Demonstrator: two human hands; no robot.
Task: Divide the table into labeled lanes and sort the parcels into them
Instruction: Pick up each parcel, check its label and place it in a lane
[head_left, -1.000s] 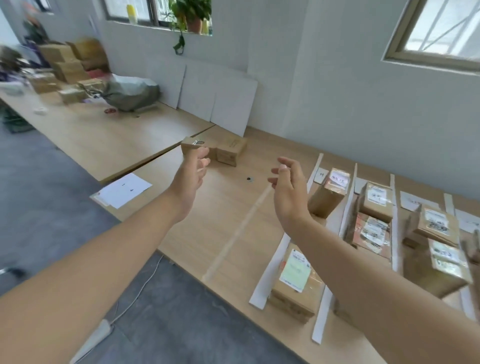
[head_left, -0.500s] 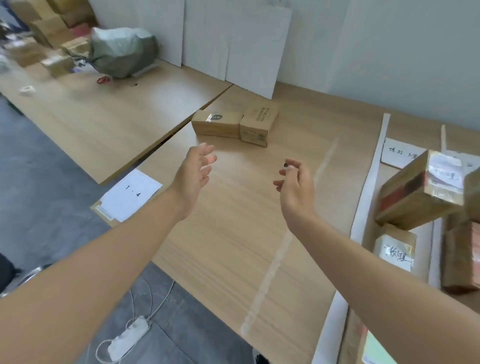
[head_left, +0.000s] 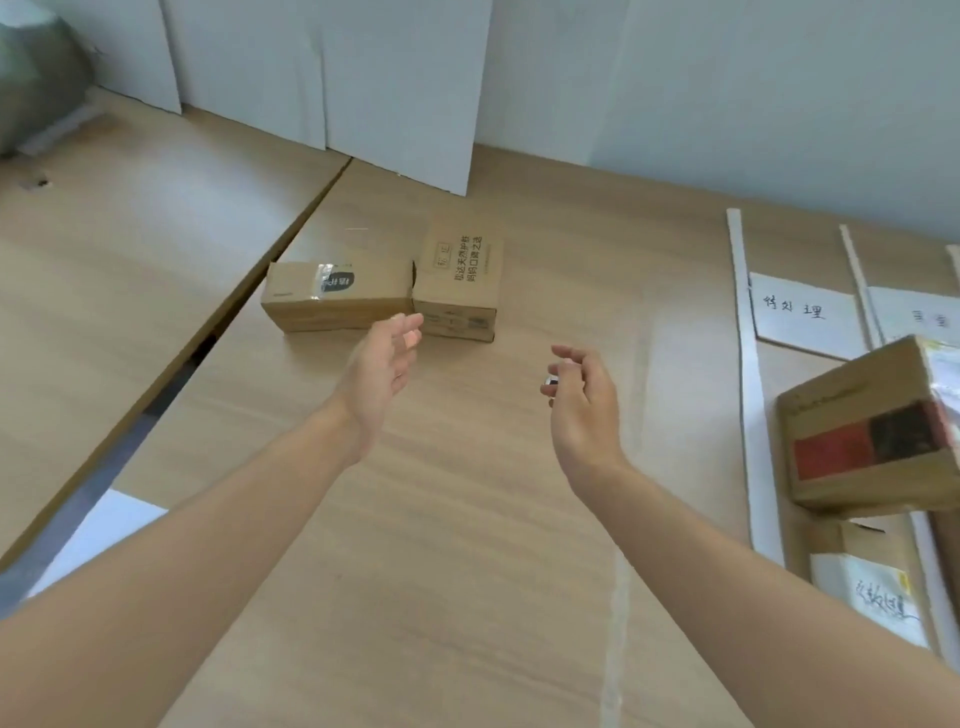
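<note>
Brown taped parcel (head_left: 337, 296) touching printed parcel (head_left: 457, 283), left hand (head_left: 382, 374), right hand (head_left: 584, 410) hovering

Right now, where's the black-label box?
Head view, left of centre: the black-label box lies on the table, beside the printed box to its right, just beyond the left hand.

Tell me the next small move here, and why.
Probably reach forward and grip the boxes: the left hand and right hand are open and empty, close to the left box and right box, which sit side by side outside the lanes edged by the white strip.
</note>
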